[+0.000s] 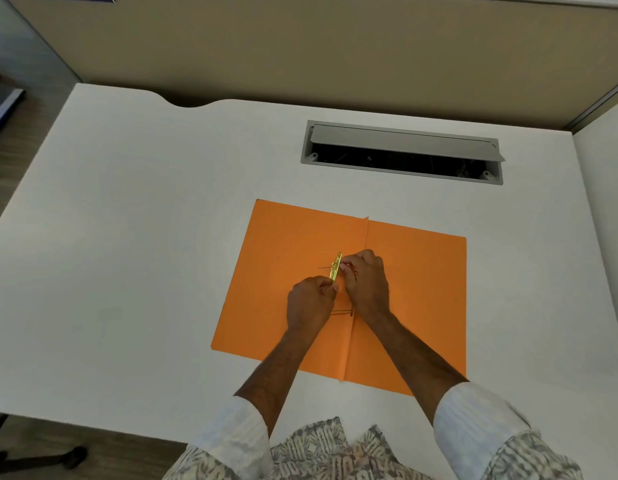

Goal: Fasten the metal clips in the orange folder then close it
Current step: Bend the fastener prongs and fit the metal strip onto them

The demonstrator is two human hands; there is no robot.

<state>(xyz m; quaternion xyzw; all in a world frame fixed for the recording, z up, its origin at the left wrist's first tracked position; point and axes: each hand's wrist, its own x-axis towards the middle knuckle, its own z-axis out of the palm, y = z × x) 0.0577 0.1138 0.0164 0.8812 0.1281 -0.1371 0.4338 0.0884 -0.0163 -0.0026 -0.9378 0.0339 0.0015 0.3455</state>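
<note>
An orange folder (415,289) lies open and flat on the white desk (145,237), its spine crease running front to back. Near the crease a gold metal clip bar (336,268) is raised off the folder. My left hand (309,303) pinches its near end and my right hand (366,278) pinches its far part, where a thin prong sticks out to the left. A second bent metal prong (342,311) lies flat on the folder just below my hands.
A grey cable hatch (401,152) with its lid raised is set into the desk behind the folder. A beige partition wall stands along the desk's far edge. The desk's front edge runs just in front of my body.
</note>
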